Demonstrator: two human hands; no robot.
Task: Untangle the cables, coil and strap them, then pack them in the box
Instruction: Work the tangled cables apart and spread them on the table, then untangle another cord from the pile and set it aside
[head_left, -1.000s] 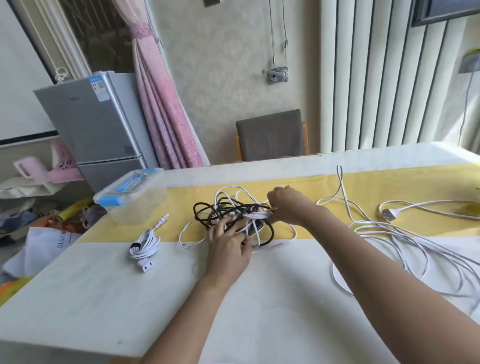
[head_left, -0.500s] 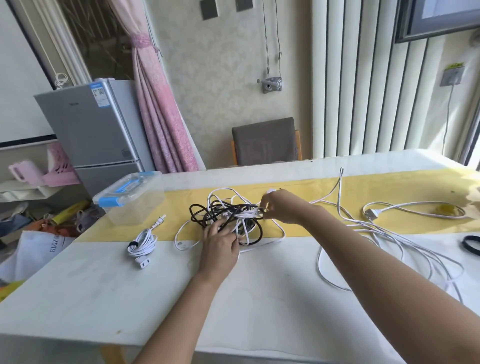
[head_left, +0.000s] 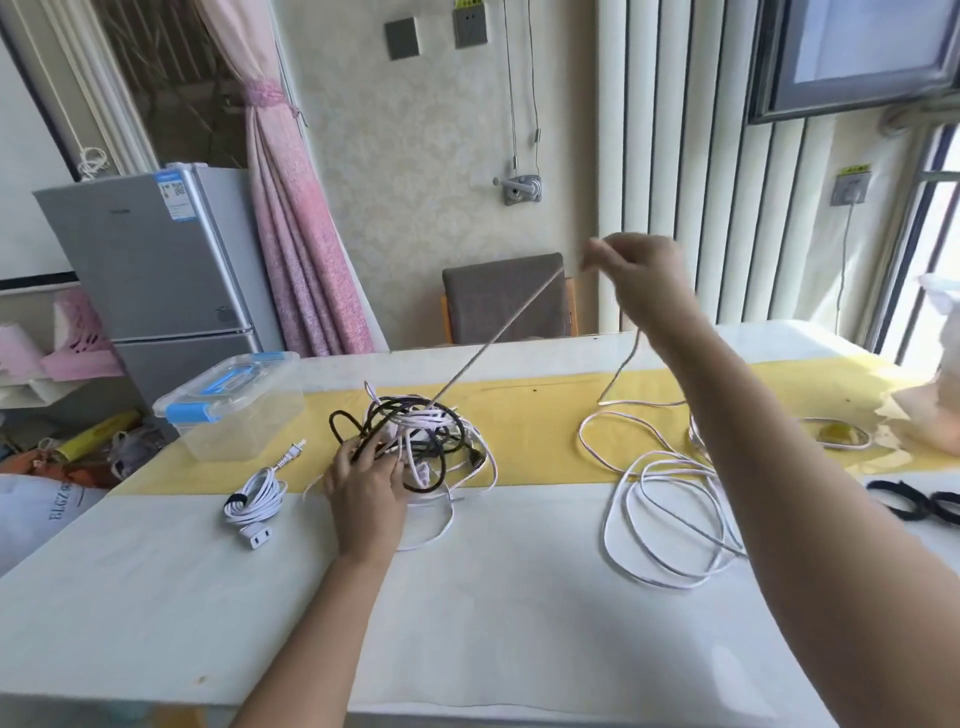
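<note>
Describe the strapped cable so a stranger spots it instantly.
Start at the left end of the white table, where the clear blue-latched box stands. Just in front of it lies a small white cable bundle. Unlike the tangle beside it, it alone is coiled, cinched by a black strap.
</note>
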